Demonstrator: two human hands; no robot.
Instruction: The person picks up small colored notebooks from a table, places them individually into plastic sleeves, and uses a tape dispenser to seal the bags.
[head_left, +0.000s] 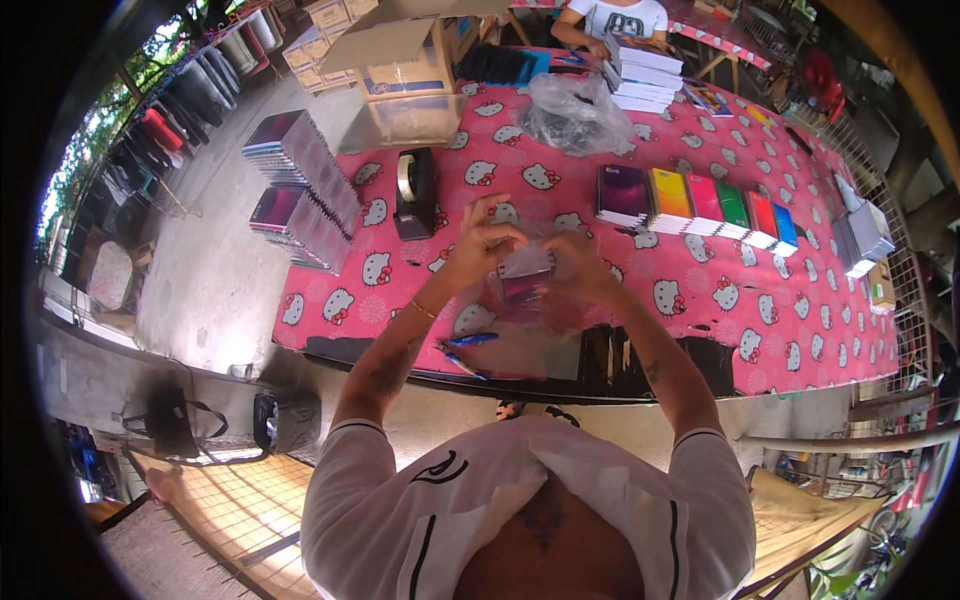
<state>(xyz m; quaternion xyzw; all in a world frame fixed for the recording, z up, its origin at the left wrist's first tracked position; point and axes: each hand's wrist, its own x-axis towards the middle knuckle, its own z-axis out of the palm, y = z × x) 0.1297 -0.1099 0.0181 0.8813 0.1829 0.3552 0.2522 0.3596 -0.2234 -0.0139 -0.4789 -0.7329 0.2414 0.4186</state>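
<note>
Above the near part of the pink table, my left hand [484,246] pinches the upper edge of a clear plastic bag [528,262], thumb and forefinger together. My right hand [580,268], slightly blurred, closes on the other side of the same bag. A small purple notebook [524,290] shows through the plastic between my wrists; its lower part is hazy under the film. Just left of it lie a blue pen [472,340] and a slimmer blue cutter-like tool [462,362].
A black tape dispenser [415,195] stands beyond my left hand. Spiral notebook stacks [300,190] stand at the left edge. Coloured notebook piles [690,205] line the right. Farther back are a crumpled plastic bag [575,112], an open carton [405,65] and another person [620,22] by stacked books [643,75].
</note>
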